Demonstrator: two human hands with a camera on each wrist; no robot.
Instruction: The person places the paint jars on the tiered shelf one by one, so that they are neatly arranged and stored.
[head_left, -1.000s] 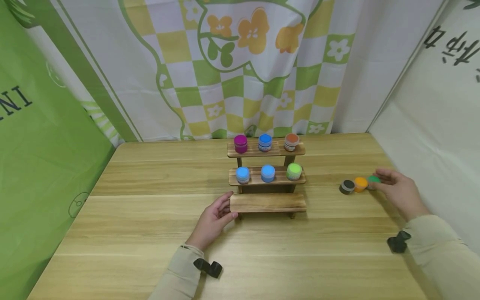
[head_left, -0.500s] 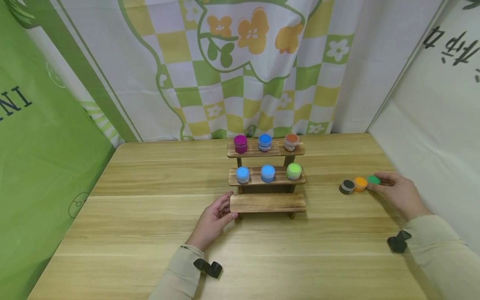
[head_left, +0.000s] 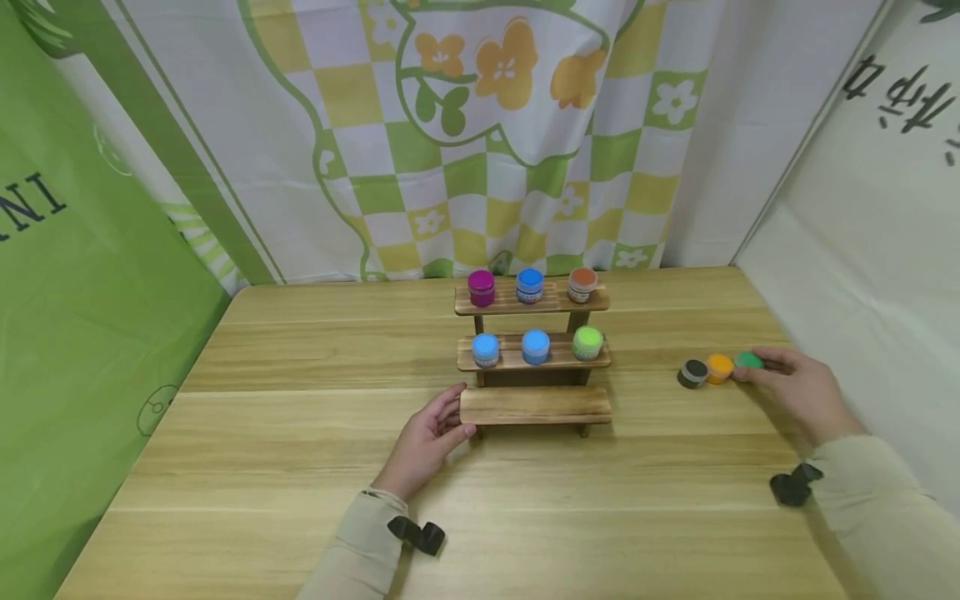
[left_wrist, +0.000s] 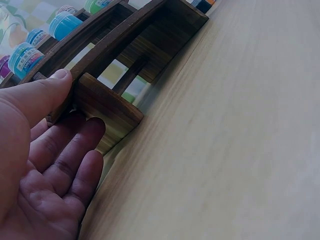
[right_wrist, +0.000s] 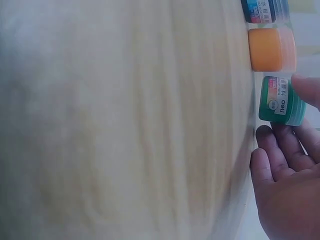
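Observation:
A three-step wooden display rack (head_left: 536, 406) stands mid-table. My left hand (head_left: 420, 446) holds the left end of its lowest step; in the left wrist view the thumb (left_wrist: 57, 82) lies on the step's edge and the fingers sit by the end leg. At the right, my right hand (head_left: 806, 392) pinches a green paint jar (right_wrist: 281, 100) between thumb and fingers. Beside that jar, an orange paint jar (head_left: 720, 367) and a black paint jar (head_left: 692, 373) form a short row on the table.
The top step bears a purple jar (head_left: 482, 287), a blue jar (head_left: 529, 285) and a brown-orange jar (head_left: 582, 284). On the middle step are two light blue jars (head_left: 536, 347) and a lime green jar (head_left: 587, 342). A patterned curtain (head_left: 480, 167) hangs behind the table (head_left: 300, 467).
My right thumb and fingers have closed in on the green jar, the hand shifting slightly down. The left hand and the rack have not moved.

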